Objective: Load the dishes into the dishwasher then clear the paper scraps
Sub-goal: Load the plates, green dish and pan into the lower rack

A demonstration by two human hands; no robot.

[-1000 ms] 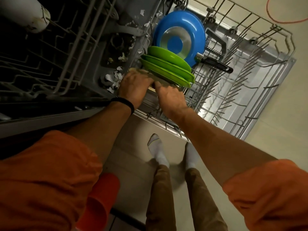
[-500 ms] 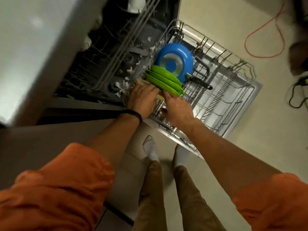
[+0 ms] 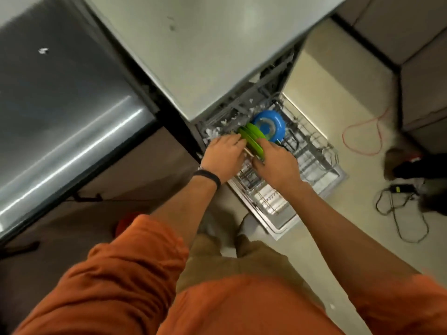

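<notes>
The dishwasher's lower rack (image 3: 314,163) is pulled out over the open door (image 3: 283,221). Green plates (image 3: 251,135) stand on edge in it, and behind them a blue pan (image 3: 268,125) with a black handle. A thin tan wooden board (image 3: 249,151) stands right in front of the plates. My left hand (image 3: 225,155) grips its left side and my right hand (image 3: 278,163) grips its right side, fingers up against the plates' rims. White paper scraps (image 3: 212,132) lie on the dishwasher floor behind the rack.
A grey countertop (image 3: 205,44) overhangs the dishwasher, with a steel appliance (image 3: 60,105) to the left. On the floor lie an orange cable (image 3: 362,131) and a black cord with charger (image 3: 399,189) to the right. A red cup (image 3: 125,221) peeks out by my left arm.
The view has pulled up and back, so the countertop now fills the top. Both hands stay on the board by the green plates.
</notes>
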